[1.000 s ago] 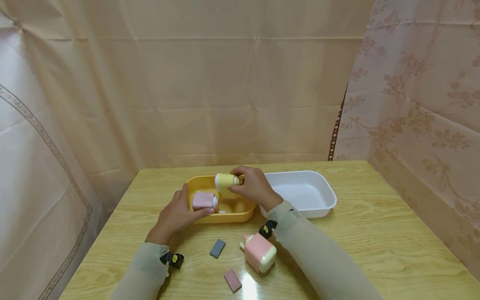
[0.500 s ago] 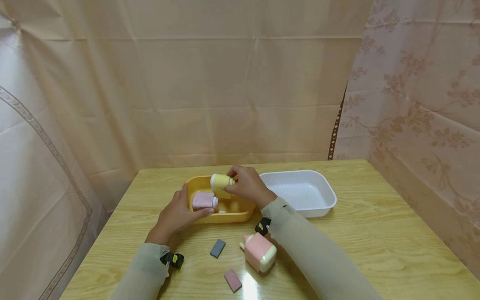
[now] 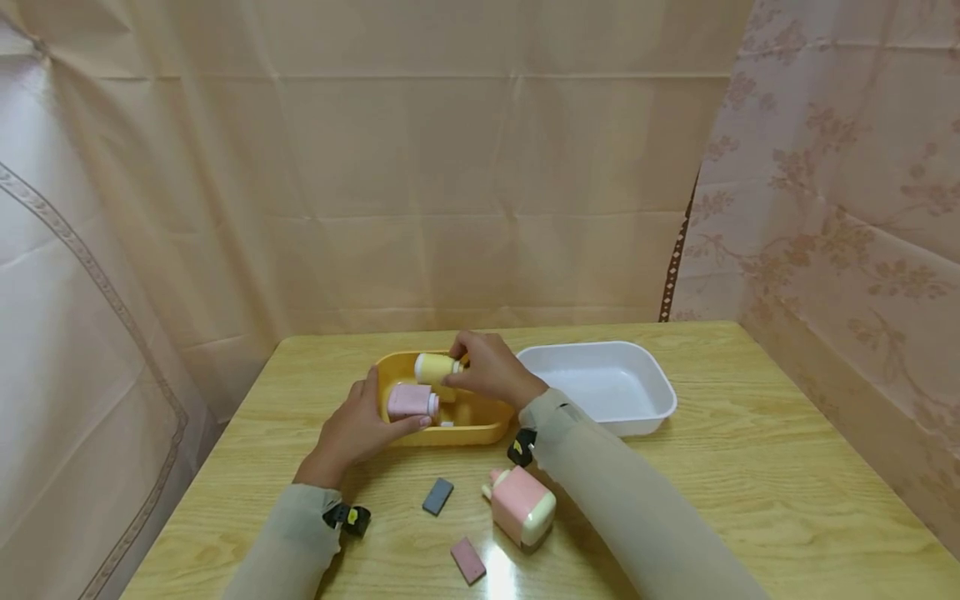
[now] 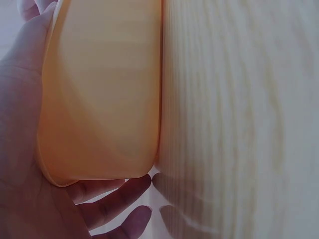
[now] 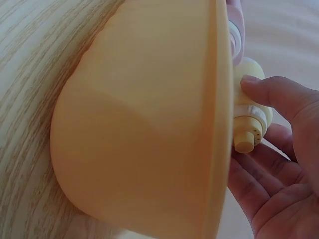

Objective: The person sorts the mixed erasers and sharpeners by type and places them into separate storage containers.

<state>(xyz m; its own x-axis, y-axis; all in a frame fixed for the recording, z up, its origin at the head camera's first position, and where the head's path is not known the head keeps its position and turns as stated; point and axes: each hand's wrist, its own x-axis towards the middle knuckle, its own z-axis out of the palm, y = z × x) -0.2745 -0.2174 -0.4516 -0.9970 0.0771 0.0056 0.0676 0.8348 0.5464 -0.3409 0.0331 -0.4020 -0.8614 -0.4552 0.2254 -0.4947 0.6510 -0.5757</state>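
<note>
A yellow-orange plastic tub (image 3: 472, 435) stands at the back of the table. My left hand (image 3: 352, 429) grips its left end, thumb along the front rim and fingers around the outer wall. A pink bottle-shaped thing (image 3: 408, 401) with a pale collar lies on its side in the tub. My right hand (image 3: 493, 367) pinches a yellow bottle-shaped thing (image 3: 432, 367) by its neck end, tilted on its side over the tub, behind the pink one. In the right wrist view, the yellow bottle (image 5: 249, 110) shows a ribbed white collar and a stubby yellow knob.
A white tray (image 3: 615, 383) stands right of the tub. Nearer me lie a grey eraser-like block (image 3: 437, 496), a dusty-pink block (image 3: 468, 560) and a pink-and-cream boxy thing (image 3: 522, 507) with a small knob, close to my right forearm. Curtains hang behind the table.
My right hand has carried the yellow bottle leftward and slightly lower into the tub, closer to the pink one. My left hand keeps its grip on the tub.
</note>
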